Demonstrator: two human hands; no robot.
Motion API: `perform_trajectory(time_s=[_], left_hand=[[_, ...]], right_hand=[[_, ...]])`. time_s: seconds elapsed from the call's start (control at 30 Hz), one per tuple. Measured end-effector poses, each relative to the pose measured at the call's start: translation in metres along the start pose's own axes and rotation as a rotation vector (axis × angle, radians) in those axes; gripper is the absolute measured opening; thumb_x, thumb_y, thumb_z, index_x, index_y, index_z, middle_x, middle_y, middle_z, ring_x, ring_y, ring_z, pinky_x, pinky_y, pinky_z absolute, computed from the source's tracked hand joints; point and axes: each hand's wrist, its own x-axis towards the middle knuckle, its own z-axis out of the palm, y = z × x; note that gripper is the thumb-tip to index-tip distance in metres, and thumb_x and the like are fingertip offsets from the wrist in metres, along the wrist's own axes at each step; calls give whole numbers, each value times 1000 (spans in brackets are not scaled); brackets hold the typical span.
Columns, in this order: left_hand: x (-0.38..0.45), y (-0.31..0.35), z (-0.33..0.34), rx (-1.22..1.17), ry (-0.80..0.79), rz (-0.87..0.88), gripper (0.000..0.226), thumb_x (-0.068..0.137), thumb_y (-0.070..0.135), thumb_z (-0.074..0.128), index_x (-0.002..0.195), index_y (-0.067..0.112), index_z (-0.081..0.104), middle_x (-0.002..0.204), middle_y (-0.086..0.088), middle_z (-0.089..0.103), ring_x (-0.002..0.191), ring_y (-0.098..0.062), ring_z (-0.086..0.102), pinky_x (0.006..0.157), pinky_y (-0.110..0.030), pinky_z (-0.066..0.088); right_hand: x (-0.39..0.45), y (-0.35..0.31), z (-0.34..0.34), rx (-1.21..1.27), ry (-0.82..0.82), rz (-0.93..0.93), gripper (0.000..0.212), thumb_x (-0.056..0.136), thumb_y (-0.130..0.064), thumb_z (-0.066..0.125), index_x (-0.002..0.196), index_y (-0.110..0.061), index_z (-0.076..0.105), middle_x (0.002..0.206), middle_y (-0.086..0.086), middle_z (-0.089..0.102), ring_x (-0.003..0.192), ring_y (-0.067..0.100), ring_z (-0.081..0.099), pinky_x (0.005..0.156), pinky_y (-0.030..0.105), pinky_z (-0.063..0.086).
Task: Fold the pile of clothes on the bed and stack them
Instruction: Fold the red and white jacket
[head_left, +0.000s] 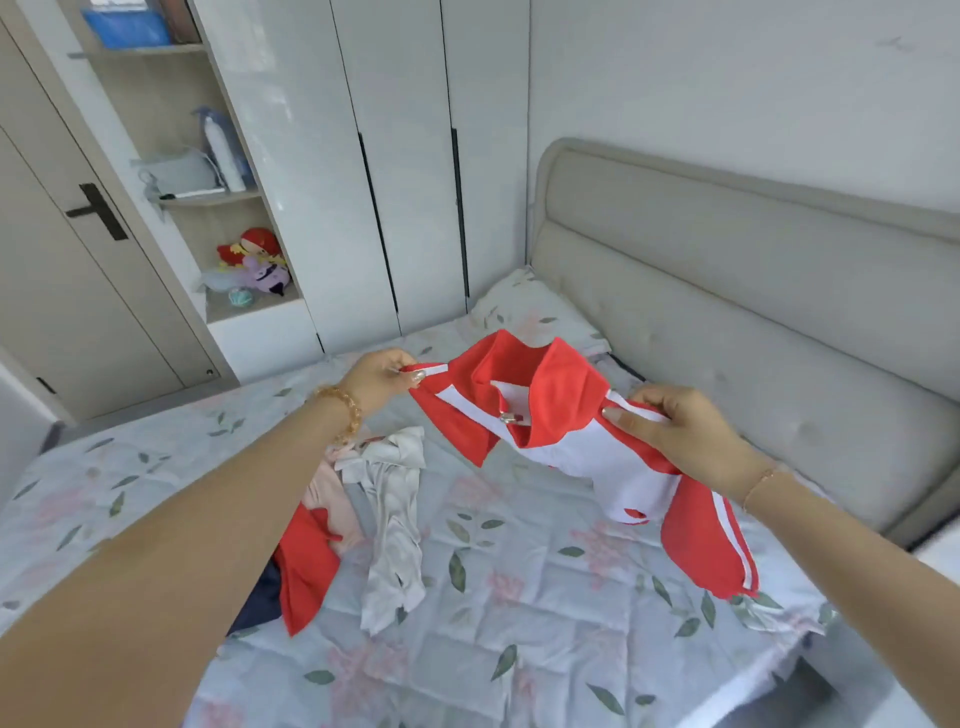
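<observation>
Floral bed (519, 597) by white wardrobe (395, 156) — both hands (382, 376) (685, 436) pinch red jacket (561, 415).

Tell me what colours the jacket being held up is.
Red with white panels and stripes, seen in the head view.

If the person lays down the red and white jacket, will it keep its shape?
Probably not. The red and white jacket sags between the left hand and right hand, so it looks floppy. Its hanging sleeve suggests it will crumple. It seems light, as fingertip pinches hold it.
</observation>
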Motion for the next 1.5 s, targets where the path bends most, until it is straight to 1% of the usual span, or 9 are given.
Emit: perform_trajectory(time_s=[0.17,0.33,0.57,0.8,1.0,1.07,1.17,1.33,1.5], left_hand=[[-36,-162,45,63,-78,-81,12,80,-9,70,91,-5,67,87,-16,62,88,-20,56,86,-35,46],[-105,-337,67,160,-191,-67,17,75,4,79,73,15,67,77,6,64,76,8,59,71,-9,41],[-210,-530,92,318,-236,-115,19,72,-10,77,73,5,65,92,-5,66,84,-26,65,84,-38,50],[-271,-627,79,502,-295,-117,21,70,-20,70,82,-3,69,104,-20,67,96,-40,64,89,-42,47],[-301,-605,79,755,-198,-254,43,70,-17,48,104,-1,70,126,-18,61,119,-39,55,111,-52,27],[-311,-567,105,630,-78,-101,40,62,-15,51,95,-3,71,108,-20,68,99,-42,64,94,-53,46],[-327,-523,172,433,-293,25,42,76,-9,61,116,1,66,129,-19,60,125,-37,54,107,-48,39],[-362,-560,222,777,-458,-384,59,102,43,28,154,35,2,162,0,-15,149,-25,-14,118,-53,-1],[-412,-614,197,760,-321,-698,72,88,74,4,145,42,-27,152,12,-39,142,-15,-31,110,-61,-13]], right_hand=[[-62,69,134,-70,-131,183,26,87,-38,70,69,-25,56,52,-9,48,47,5,38,49,20,36],[-133,144,292,-157,-424,222,25,91,-54,56,93,-30,57,66,-8,60,60,4,53,64,29,45],[-246,202,491,-257,-740,148,31,100,-40,41,127,-26,48,100,2,68,94,26,63,77,35,42],[-313,196,607,-183,-856,123,25,102,-35,40,122,-23,49,91,1,67,79,26,62,65,32,41],[-325,181,648,-209,-1064,103,42,96,-17,46,138,-19,47,126,3,58,111,25,53,91,36,45],[-324,183,638,-166,-1040,139,38,95,-13,48,132,-16,56,126,1,58,115,21,51,97,32,42],[-315,192,608,-199,-820,162,30,89,-2,53,114,-11,68,118,2,62,110,21,55,96,34,45],[-302,231,557,-445,-536,241,34,81,5,62,112,-7,66,120,11,59,113,31,54,97,42,45],[-305,258,535,-516,-382,290,24,79,0,67,102,-7,61,105,9,56,98,28,52,90,42,42]])
